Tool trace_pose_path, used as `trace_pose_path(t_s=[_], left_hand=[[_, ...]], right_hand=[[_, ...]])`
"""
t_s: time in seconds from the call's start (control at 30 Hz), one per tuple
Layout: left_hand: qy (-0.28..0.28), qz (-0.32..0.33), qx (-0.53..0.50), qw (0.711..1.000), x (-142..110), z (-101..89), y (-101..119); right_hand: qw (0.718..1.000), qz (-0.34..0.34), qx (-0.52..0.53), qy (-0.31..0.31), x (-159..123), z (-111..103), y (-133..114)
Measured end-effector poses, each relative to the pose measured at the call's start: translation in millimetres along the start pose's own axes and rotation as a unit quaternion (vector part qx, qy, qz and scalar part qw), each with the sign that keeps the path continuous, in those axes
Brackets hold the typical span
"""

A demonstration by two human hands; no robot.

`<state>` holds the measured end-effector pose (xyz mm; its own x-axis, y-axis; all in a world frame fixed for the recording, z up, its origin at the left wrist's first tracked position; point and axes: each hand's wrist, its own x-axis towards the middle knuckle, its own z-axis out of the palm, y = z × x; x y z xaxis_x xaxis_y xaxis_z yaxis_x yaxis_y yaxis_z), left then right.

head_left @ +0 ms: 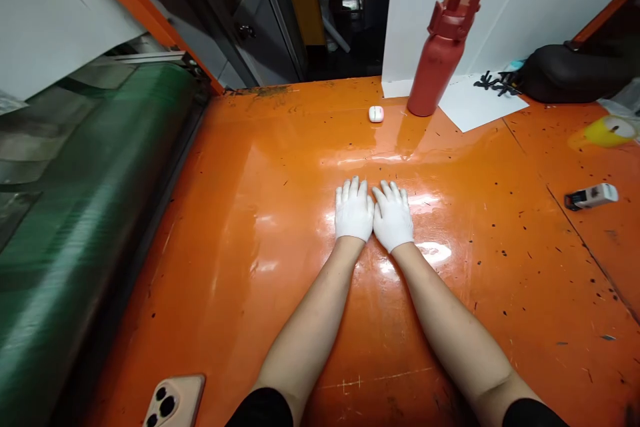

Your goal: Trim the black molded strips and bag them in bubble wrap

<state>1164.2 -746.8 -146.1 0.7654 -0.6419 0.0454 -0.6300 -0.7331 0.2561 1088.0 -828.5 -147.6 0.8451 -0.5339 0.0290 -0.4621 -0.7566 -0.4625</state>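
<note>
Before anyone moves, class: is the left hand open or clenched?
Open: the white-gloved left hand lies flat on the orange surface, fingers extended, holding nothing.

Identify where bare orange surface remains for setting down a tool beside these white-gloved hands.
The glossy orange tabletop lies bare between the green cylindrical roller and the white-gloved left hand, and between the white-gloved right hand and the small white-and-black tube. The far right is crowded: red bottle, white paper sheet, black bag.

White fabric gloves (pixel 354 210) — black sleeves (pixel 263 408).
</note>
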Motion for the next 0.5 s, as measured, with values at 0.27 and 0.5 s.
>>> trace_pose_path(t_s=[0.27,0.5], left_hand=[[0.013,0.007,0.002,1.0,0.8,3.3,-1.3],[0.016,-0.002,-0.019,1.0,1.7,6.0,-2.1]], right_hand=[[1.0,0.001,0.017,-0.005,-0.2,-1.4,0.0],[1.0,0.002,0.026,-0.001,-0.5,-0.4,0.6]])
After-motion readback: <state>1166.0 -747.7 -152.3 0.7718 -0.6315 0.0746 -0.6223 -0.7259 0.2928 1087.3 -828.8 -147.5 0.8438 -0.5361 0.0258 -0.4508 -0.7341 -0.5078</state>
